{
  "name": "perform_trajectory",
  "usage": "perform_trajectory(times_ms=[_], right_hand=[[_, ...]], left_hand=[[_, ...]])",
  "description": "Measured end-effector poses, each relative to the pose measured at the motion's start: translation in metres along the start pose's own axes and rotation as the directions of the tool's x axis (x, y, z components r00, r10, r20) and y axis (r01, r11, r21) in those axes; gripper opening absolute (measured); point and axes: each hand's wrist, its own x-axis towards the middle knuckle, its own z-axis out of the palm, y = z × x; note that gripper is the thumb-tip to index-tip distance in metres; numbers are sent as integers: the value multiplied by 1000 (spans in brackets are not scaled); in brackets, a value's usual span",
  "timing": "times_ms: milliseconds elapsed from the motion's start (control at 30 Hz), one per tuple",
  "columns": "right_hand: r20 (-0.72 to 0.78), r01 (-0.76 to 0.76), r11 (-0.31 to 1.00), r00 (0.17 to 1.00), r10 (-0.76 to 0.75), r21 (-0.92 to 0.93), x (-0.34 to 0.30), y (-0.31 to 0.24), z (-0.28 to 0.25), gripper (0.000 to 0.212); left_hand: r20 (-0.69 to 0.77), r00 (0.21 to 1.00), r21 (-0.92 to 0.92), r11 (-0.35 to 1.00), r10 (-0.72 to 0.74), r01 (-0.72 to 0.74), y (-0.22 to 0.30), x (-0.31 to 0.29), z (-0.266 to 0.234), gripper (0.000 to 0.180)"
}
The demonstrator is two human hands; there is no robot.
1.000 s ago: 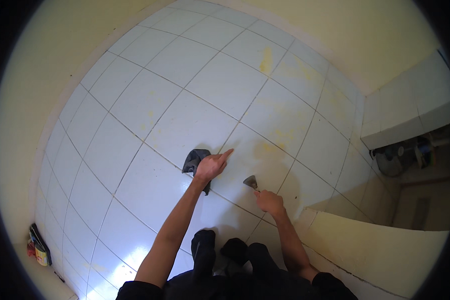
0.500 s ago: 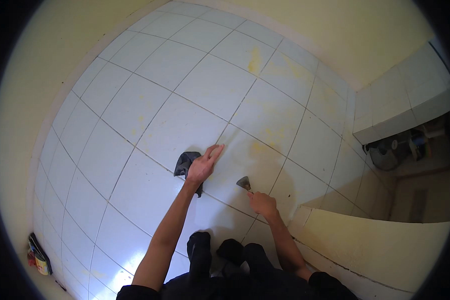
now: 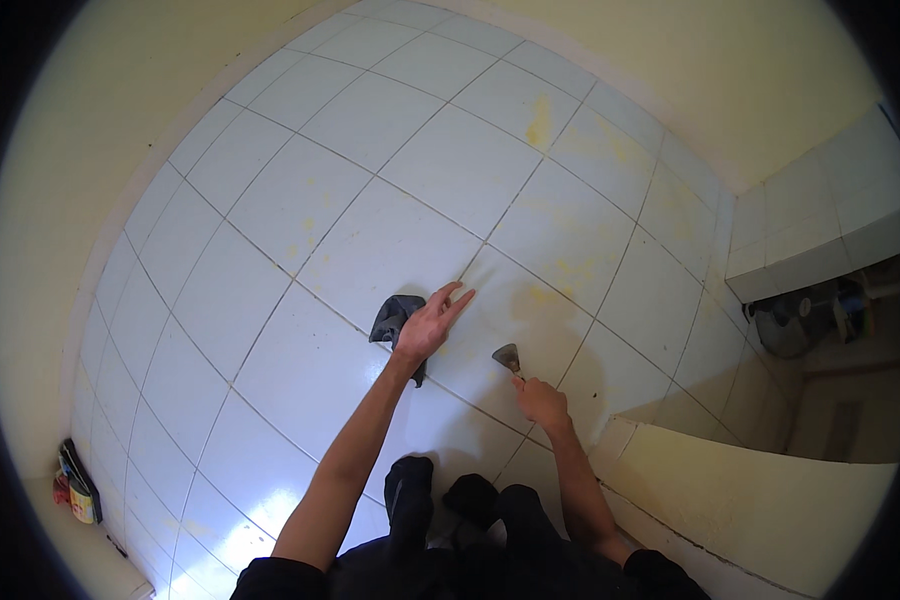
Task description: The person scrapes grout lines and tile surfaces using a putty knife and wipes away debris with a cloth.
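White tiled floor (image 3: pixel 370 120), yellow-stained at centre and upper right, could be gouged should the scraper (image 3: pixel 507 356), gripped in the clenched right hand (image 3: pixel 540 400) at lower centre, be angled steeply. Left hand (image 3: pixel 425 325) is laid flat, fingers extended, on a dark cloth (image 3: pixel 392 318) at centre, which may slide. A raised tiled ledge (image 3: pixel 820 230) at right and small cans (image 3: pixel 75 490) at lower left are noted; nothing obstructs.

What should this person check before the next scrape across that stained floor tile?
1. Right hand grips the scraper: ok.
2. Blade touching the tile: cannot tell, too small.
3. Left hand lies flat beside the dark cloth, apart from the blade: ok.
4. Yellow stains remain on the white floor tiles ahead of the scraper: not ok.
5. Feet behind both hands: ok.
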Motion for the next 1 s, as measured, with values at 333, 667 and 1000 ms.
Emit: perform_trajectory(times_ms=[333,667,1000], right_hand=[[91,-14,1000,996,16,-21,-2,1,-7,68],[25,-103,994,994,102,40,33,63,-22,66],[-328,252,951,927,-184,179,-26,35,20,31]], left_hand=[[6,996,62,994,88,-88,-1,0,-5,79],[76,997,63,998,-12,8,-9,6,-9,85],[24,990,173,976,-139,133,-15,-98,-45,80]])
